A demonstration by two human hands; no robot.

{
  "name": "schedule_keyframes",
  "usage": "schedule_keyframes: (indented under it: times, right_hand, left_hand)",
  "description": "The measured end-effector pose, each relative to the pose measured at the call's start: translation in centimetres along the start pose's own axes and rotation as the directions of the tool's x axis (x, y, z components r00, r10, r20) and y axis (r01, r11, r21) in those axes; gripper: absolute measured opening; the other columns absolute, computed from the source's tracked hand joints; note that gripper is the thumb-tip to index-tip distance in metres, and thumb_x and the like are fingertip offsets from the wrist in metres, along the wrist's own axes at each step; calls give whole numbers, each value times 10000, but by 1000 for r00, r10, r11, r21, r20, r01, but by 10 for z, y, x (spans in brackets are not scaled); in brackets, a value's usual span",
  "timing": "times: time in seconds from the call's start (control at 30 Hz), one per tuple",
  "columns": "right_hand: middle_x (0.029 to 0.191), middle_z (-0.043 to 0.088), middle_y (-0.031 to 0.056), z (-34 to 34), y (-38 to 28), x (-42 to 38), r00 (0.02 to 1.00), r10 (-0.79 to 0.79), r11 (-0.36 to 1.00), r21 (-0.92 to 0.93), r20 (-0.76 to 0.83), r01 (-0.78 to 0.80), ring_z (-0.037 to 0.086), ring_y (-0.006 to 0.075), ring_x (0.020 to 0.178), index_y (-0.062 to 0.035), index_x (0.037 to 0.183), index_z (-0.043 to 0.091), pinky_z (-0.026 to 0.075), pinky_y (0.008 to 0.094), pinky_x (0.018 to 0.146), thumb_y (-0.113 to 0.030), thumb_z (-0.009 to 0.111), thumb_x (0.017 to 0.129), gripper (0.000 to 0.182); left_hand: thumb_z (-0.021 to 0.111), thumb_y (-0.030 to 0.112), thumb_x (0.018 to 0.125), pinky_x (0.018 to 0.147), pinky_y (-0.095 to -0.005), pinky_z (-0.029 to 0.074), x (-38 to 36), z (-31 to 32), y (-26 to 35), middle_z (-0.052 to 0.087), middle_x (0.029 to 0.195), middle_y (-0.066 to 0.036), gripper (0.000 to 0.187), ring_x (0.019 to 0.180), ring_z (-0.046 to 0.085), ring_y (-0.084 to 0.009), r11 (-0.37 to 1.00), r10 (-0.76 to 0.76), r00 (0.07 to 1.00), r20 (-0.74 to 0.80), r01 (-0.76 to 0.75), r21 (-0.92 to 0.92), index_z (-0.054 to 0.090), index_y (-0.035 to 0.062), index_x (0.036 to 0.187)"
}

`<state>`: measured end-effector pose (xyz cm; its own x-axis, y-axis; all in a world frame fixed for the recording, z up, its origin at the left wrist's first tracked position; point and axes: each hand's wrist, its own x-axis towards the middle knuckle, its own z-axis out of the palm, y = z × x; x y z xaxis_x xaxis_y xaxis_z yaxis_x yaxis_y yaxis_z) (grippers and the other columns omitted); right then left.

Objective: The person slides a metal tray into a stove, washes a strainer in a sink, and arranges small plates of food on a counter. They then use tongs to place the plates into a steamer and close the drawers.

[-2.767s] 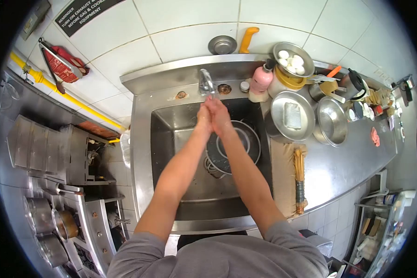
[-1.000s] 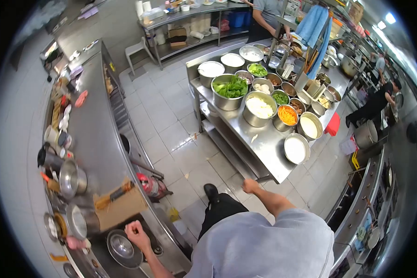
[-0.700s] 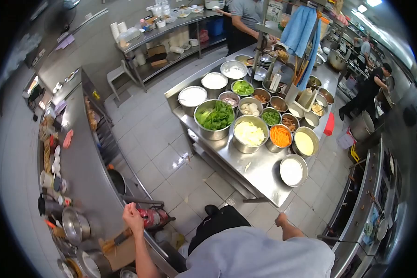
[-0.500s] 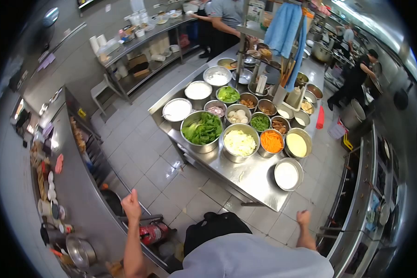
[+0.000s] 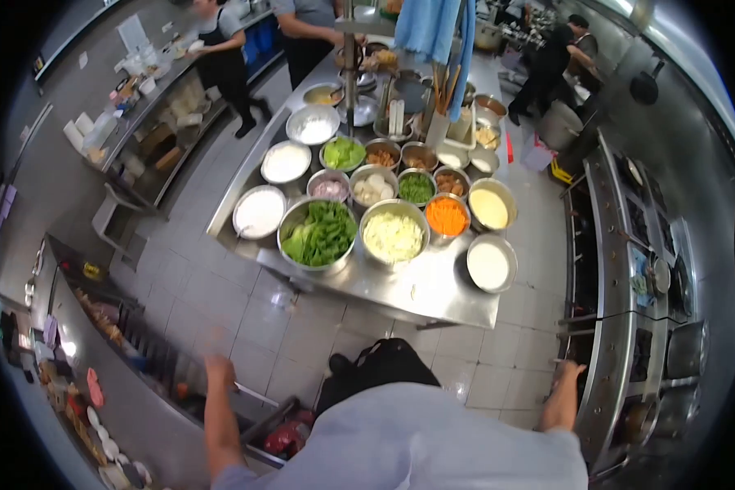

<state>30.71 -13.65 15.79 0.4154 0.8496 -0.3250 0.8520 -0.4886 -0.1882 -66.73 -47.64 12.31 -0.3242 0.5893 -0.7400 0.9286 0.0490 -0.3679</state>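
My left hand (image 5: 218, 371) hangs out over the floor beside the left counter, smeared by motion, so its fingers do not show clearly. At the right, my right hand (image 5: 570, 372) is close to the front of the stove line, with fingers partly stretched out and nothing visible in them. Ahead stands a steel table (image 5: 384, 291) crowded with metal bowls. Nearest are leafy greens (image 5: 318, 233), chopped pale cabbage (image 5: 393, 237), orange carrot strips (image 5: 447, 217) and a bowl of white contents (image 5: 490, 264). Neither hand touches these.
Stoves (image 5: 629, 327) run along the right. A steel counter (image 5: 131, 408) lines the left, with a red object (image 5: 288, 437) low beside its end. A person (image 5: 220, 61) stands by the back-left shelf, another (image 5: 302, 28) behind the table, and one (image 5: 551, 61) at the back right.
My view has shifted and turned right, bringing the table nearer. My right hand has moved out beside the stoves and its fingers have loosened. A person has come into view at the back left.
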Motion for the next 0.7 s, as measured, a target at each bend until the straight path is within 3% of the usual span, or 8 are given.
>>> schedule_keyframes:
  times: [0.03, 0.07, 0.13, 0.23, 0.3, 0.4, 0.5, 0.7]
  right_hand:
    - [1187, 662, 149, 25, -20, -13, 994, 39, 964, -259, -101, -64, 633, 288, 1107, -106, 1095, 700, 502, 449, 918, -364, 773, 711, 468]
    - [1129, 674, 166, 38, -35, -23, 996, 37, 985, -164, -79, -49, 647, 302, 1062, -85, 1070, 699, 508, 449, 894, -340, 771, 714, 444]
    - [1013, 698, 199, 35, -48, -65, 999, 38, 999, -14, -5, -39, 674, 328, 973, -44, 1021, 696, 520, 448, 847, -291, 767, 720, 396]
    - [756, 664, 198, 35, -91, -25, 898, -140, 956, 178, -418, 233, 667, 354, 767, 30, 825, 634, 518, 421, 708, -200, 685, 789, 238]
    - [707, 623, 171, -13, -200, -9, 762, -325, 884, 107, -560, 455, 627, 257, 691, 35, 814, 610, 499, 372, 679, -164, 625, 853, 203]
    - [923, 653, 135, -58, -371, 18, 707, -455, 677, 306, -542, 670, 634, 262, 891, 10, 971, 653, 493, 361, 803, -154, 611, 880, 192]
    - [1150, 622, 131, -64, -536, 50, 609, -598, 405, 459, -521, 791, 580, 271, 1128, -45, 1056, 660, 477, 409, 922, -147, 650, 861, 220]
    - [1343, 503, 216, -49, -754, 121, 481, -670, 341, 341, -566, 876, 431, 351, 1294, -31, 1331, 486, 348, 403, 1072, -196, 707, 797, 600]
  left_hand:
    - [704, 525, 787, 1003, -434, 444, 31, 20, 6, 632, 1201, -230, 658, 1154, 587, -362, 636, -13, 970, 243, 195, -747, 623, 39, 1222]
    - [725, 448, 789, 977, -447, 461, 34, 55, 21, 624, 1202, -247, 583, 1120, 606, -384, 133, -205, 962, 179, 209, -969, 636, 40, 1196]
    - [721, 389, 807, 943, -440, 478, 22, 74, 28, 645, 1157, -247, 509, 1058, 632, -390, 237, -287, 958, 0, 71, -969, 649, 40, 1171]
    - [698, 349, 835, 908, -420, 496, 17, 11, -2, 672, 1082, -237, 479, 1017, 653, -351, 467, -243, 967, -79, 45, -883, 637, 26, 1183]
    - [675, 297, 873, 880, -390, 506, 66, 2, -30, 684, 1035, -219, 440, 981, 663, -295, 169, -338, 890, -306, -262, -950, 621, -12, 1181]
    - [614, 200, 937, 866, -341, 507, 71, -148, -47, 680, 1049, -184, 320, 989, 657, -238, 155, -508, 730, -458, -446, -882, 618, -53, 1133]
    - [618, 144, 926, 869, -313, 503, 48, -315, -38, 679, 1063, -154, 263, 994, 656, -221, 117, -395, 690, -607, -617, -778, 631, -21, 1130]
    - [622, 177, 918, 854, -329, 502, 58, -524, 27, 672, 1078, -110, 276, 986, 636, -205, 198, -137, 522, -842, -818, -540, 638, 1, 1130]
